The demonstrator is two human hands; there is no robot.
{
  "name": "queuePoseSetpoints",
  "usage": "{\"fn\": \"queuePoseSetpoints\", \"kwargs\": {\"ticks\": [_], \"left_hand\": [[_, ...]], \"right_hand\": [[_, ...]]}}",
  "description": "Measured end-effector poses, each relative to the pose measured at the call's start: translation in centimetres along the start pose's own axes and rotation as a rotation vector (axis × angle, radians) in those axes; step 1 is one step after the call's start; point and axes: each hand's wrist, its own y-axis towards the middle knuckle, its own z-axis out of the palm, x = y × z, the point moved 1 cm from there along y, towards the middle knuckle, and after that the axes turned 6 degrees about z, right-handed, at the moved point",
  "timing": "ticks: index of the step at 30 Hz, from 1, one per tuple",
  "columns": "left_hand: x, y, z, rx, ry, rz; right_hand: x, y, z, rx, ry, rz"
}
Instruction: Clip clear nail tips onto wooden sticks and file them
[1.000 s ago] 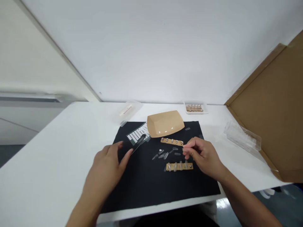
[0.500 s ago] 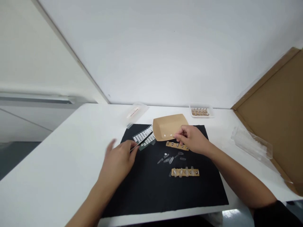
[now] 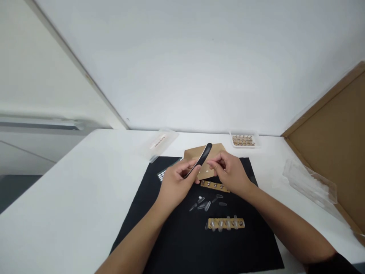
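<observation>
A black curved nail file (image 3: 204, 155) with a pale edge is gripped in my left hand (image 3: 177, 182), its rounded end pointing up and to the right. My right hand (image 3: 231, 169) is closed in a pinch close beside the file; whatever its fingertips hold is too small to make out. Behind both hands is a brown paper tray (image 3: 189, 153), partly covered by them. Just below my right hand lies a wooden strip with metal studs (image 3: 215, 186). Several clear nail tips (image 3: 207, 206) lie loose on the black mat (image 3: 182, 243).
Nearer me, another wooden strip (image 3: 242, 223) carries several clear tips. A sheet of white stickers (image 3: 161, 176) shows left of the tray. At the back stand a box of studded strips (image 3: 259, 144) and a clear lid (image 3: 164, 140). A clear plastic case (image 3: 310, 184) and cardboard (image 3: 336, 144) are at right.
My left hand has moved right and up from beside the sticker sheet, lifting the nail file in front of the tray. My right hand stays pinched in nearly the same place.
</observation>
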Motion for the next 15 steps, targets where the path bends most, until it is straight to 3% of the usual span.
{"fn": "queuePoseSetpoints", "kwargs": {"ticks": [6, 10, 15], "left_hand": [[0.3, -0.3, 0.2, -0.022, 0.129, 0.091], [0.1, -0.5, 0.3, -0.046, 0.149, 0.123], [0.4, -0.8, 0.8, -0.108, 0.253, 0.202]], "right_hand": [[-0.4, 0.6, 0.8, -0.224, -0.215, -0.188], [-0.6, 0.6, 1.2, -0.242, -0.358, -0.262], [-0.7, 0.6, 1.8, -0.159, -0.531, -0.349]]}}
